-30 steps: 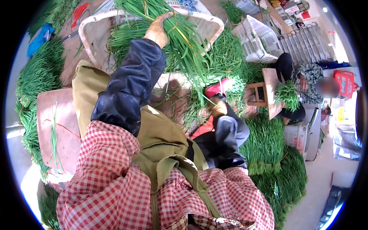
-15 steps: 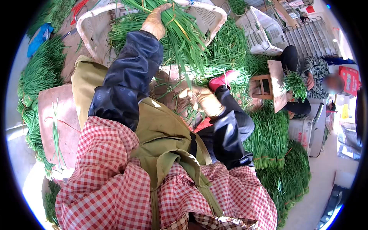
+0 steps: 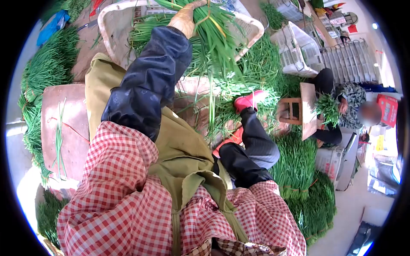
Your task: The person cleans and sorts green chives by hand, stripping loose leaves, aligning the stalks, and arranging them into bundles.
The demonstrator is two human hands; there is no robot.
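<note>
My left hand (image 3: 185, 20), at the top centre, is closed around a bundle of long green stalks (image 3: 215, 36) and holds it over a white crate (image 3: 106, 32). The bundle's leaves hang down towards the floor. Only the dark sleeve (image 3: 243, 165) of my right arm shows, beside my bent leg; the hand itself cannot be seen. On the left, a few loose stalks (image 3: 60, 138) and a red tie (image 3: 70, 127) lie on a flat board (image 3: 49, 106).
Loose stalks (image 3: 260, 59) cover the floor around a red shoe (image 3: 250, 100). Tied bundles stand at the right (image 3: 292, 170) and left (image 3: 47, 64). A person (image 3: 352, 104) sits beyond a wooden stool (image 3: 308, 112), near another white crate (image 3: 294, 49).
My right hand has moved down out of sight, away from the hanging leaves. My left hand still holds the bundle. The view has shifted slightly.
</note>
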